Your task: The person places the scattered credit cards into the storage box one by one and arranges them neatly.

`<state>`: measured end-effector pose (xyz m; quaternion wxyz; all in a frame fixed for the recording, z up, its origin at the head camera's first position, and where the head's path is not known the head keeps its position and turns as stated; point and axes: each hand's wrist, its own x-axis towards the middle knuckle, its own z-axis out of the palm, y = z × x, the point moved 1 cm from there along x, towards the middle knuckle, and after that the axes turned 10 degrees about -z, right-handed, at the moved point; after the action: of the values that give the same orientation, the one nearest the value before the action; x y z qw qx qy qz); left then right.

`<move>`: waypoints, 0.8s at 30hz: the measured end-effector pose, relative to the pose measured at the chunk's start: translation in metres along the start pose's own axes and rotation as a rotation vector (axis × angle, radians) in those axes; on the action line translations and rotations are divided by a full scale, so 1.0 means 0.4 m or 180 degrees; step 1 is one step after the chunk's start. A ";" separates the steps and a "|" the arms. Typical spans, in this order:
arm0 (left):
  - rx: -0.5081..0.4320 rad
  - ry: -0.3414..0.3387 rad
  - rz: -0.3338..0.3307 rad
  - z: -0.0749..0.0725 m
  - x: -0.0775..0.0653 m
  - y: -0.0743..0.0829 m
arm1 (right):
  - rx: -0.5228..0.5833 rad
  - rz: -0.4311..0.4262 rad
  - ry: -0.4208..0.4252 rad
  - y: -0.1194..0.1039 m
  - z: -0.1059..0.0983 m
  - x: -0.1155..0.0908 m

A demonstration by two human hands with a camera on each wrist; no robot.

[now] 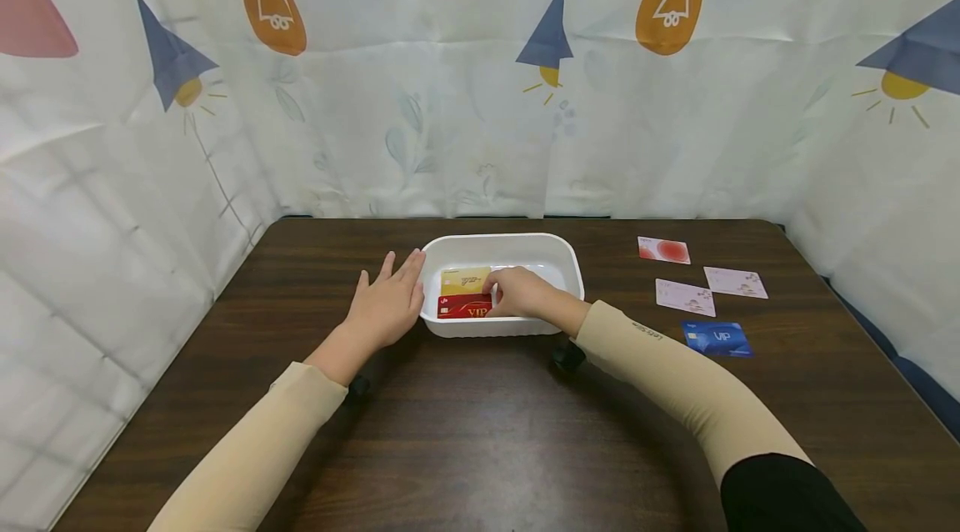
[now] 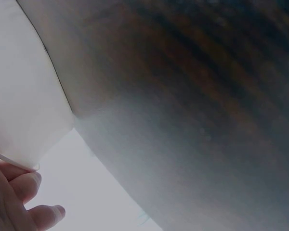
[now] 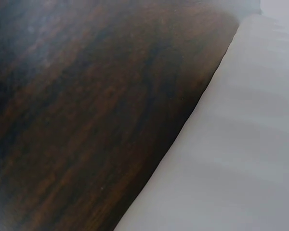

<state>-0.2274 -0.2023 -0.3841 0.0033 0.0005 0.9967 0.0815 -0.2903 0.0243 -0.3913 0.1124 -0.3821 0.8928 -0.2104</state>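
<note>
A white plastic tray [image 1: 504,329] stands near the back of the table. Inside, at its left end, a gold card [image 1: 459,280] lies behind a red VIP card [image 1: 459,306]. My right hand [image 1: 521,294] reaches into the tray over its near wall, thumb and fingers bent around the right end of the red card, which they partly hide. With fingers spread and mostly straight, my left hand [image 1: 387,304] rests against the tray's left end. Its fingertips [image 2: 31,183] show right at the rim in the left wrist view. The right wrist view holds mainly the tray's outer wall [image 3: 231,144].
To the right on the dark wooden table [image 1: 465,432] lie a white card with a red pattern [image 1: 664,250], two pale pink cards [image 1: 685,298] and a blue VIP card [image 1: 717,338]. A printed curtain [image 1: 480,140] hangs behind the table's back edge.
</note>
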 end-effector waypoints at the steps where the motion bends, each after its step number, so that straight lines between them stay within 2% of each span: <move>1: 0.0005 0.0000 0.0000 -0.001 0.000 0.000 | -0.0006 0.0008 0.0001 -0.001 0.000 0.000; 7: 0.0011 -0.0003 0.0001 -0.001 0.000 -0.002 | -0.0050 0.0012 0.0001 0.001 -0.002 -0.002; 11: 0.0012 -0.0016 0.0001 -0.001 0.000 -0.001 | 0.0099 0.0040 0.0036 0.005 -0.012 -0.006; 16: -0.0001 -0.0024 -0.0005 -0.002 0.000 -0.001 | 0.0302 0.0094 0.0172 0.010 -0.040 -0.014; 24: -0.0007 -0.0014 -0.0005 -0.001 -0.002 -0.001 | 0.0448 -0.0099 0.0425 0.013 -0.096 -0.041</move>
<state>-0.2266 -0.2029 -0.3837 0.0056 0.0000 0.9966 0.0825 -0.2965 0.0506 -0.3591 0.0759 -0.3723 0.8752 -0.2994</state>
